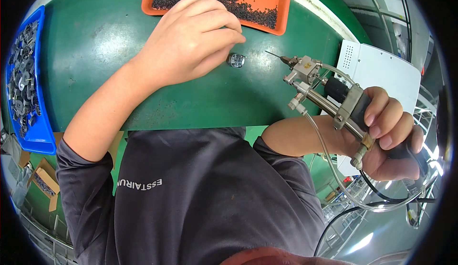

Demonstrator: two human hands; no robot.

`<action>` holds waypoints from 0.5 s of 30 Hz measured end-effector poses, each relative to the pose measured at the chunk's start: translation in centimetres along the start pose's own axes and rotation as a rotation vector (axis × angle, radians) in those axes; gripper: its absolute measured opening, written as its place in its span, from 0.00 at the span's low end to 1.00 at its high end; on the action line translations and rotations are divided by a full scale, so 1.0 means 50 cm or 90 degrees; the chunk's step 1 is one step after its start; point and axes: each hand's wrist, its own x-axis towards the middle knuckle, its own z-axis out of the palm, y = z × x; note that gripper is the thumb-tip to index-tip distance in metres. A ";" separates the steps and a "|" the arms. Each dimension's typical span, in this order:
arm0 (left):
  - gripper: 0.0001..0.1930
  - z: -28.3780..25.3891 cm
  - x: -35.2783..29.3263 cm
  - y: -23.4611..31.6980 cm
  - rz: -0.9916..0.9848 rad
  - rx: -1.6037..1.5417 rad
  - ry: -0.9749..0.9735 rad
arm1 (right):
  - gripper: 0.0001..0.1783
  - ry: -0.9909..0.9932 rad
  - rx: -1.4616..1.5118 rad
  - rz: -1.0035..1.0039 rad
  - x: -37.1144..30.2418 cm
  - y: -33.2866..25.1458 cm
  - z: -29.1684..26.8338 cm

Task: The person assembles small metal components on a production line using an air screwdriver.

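Observation:
My right hand [394,126] grips a metal hand-held dispensing tool [329,103] by its dark handle, fingers wrapped round it. Its thin needle tip points left over the green table, and clear tubes run from its body. My left hand [200,41] is held in bent-fingered form at the near edge of an orange tray [214,18], which bears many tiny black pieces. Its thumb and inner fingertips are hidden, so what they hold cannot be made out. Right beside these fingers is a small dark, shiny part [237,60]; whether they touch it is unclear.
At the left table edge stands a blue bin [40,88] of dark parts. A white box-shaped device [381,69] sits on the right, behind the tool. Black cables and a looping clear tube [334,169] hang at the right. An open carton [45,181] is below left.

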 end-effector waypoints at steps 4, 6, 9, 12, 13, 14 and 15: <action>0.13 0.000 0.000 0.003 0.001 -0.005 -0.036 | 0.31 0.066 -0.014 -0.014 -0.001 -0.004 0.006; 0.13 0.001 0.001 0.003 0.005 -0.007 -0.044 | 0.31 0.064 -0.012 -0.031 -0.004 -0.008 0.000; 0.14 -0.001 0.002 0.002 0.008 -0.005 -0.053 | 0.31 0.068 -0.035 -0.035 -0.005 -0.005 -0.003; 0.14 -0.001 -0.003 -0.002 0.005 -0.006 -0.057 | 0.31 0.085 -0.030 -0.026 -0.006 -0.002 -0.001; 0.13 -0.001 -0.003 -0.002 0.005 -0.006 -0.061 | 0.30 0.090 -0.024 -0.030 -0.006 -0.004 -0.001; 0.13 -0.001 -0.002 -0.001 0.004 -0.007 -0.061 | 0.29 0.095 -0.019 -0.034 -0.006 -0.005 0.000; 0.13 0.000 -0.002 0.000 0.005 -0.010 -0.062 | 0.29 0.095 -0.019 -0.032 -0.006 -0.006 -0.005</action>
